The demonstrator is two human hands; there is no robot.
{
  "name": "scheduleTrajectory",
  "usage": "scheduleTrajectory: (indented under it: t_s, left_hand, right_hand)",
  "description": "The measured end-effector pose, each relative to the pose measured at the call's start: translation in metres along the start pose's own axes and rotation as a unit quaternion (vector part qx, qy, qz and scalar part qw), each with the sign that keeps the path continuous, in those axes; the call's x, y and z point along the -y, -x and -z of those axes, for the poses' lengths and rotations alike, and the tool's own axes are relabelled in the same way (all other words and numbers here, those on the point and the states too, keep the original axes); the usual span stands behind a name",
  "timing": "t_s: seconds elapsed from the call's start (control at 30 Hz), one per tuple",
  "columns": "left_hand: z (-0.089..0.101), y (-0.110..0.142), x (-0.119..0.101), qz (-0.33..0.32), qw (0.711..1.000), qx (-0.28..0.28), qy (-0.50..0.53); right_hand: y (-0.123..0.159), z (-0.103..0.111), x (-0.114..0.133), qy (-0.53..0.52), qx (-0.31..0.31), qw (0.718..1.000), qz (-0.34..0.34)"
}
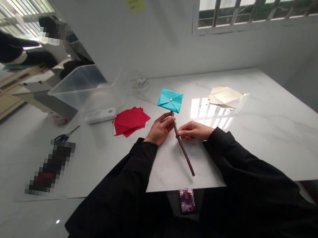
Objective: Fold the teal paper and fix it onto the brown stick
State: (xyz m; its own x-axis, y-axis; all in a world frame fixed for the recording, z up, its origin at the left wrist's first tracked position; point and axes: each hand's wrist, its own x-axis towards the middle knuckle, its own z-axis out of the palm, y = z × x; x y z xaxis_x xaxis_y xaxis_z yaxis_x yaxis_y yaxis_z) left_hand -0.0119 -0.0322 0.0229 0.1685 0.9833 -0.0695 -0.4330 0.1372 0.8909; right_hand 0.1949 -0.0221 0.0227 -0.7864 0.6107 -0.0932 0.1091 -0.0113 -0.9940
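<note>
A thin brown stick (186, 154) slants over the white table, its lower end toward me. At its top is a turquoise folded paper (166, 103), shaped like an envelope, with a small shiny round stud at its middle. My left hand (159, 130) is closed around the stick just below the paper. Lower down, my right hand (195, 130) has thumb and fingers pinched together at the stick, by a knot in it. The stick partly hides the right fingertips.
Red paper sheets (131, 121) lie left of my hands, beside a white device (101, 115) and a clear plastic bin (76, 88). Scissors (66, 135) are farther left. Cream papers (225, 96) lie at the back right. Another person (50, 43) is at the far left.
</note>
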Motion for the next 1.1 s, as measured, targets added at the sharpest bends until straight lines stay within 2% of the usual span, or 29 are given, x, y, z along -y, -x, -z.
scheduleTrajectory:
  t_s: [0.13,0.3,0.43,0.7,0.9,1.1]
  left_hand:
    - [0.003,-0.005,0.000,0.002,1.000,0.009,0.017]
    - [0.016,-0.026,-0.007,0.005,0.995,-0.044,0.084]
    - [0.020,-0.043,-0.009,-0.006,0.994,-0.061,0.088]
    - [0.020,-0.044,-0.005,-0.042,0.997,-0.006,0.070]
    - [0.019,-0.046,-0.004,-0.036,0.998,-0.007,0.041]
    - [0.023,-0.049,-0.001,-0.043,0.995,0.000,0.090]
  right_hand:
    - [0.002,0.000,0.002,-0.014,0.001,1.000,0.001]
    - [0.001,0.000,0.001,-0.024,-0.009,1.000,-0.007]
    - [-0.001,0.000,-0.001,-0.020,-0.003,1.000,-0.014]
    - [0.001,0.002,0.001,0.024,0.021,0.999,-0.012]
    - [0.001,0.002,0.004,0.076,0.057,0.995,0.004]
    - [0.002,0.000,0.005,0.100,0.056,0.993,-0.006]
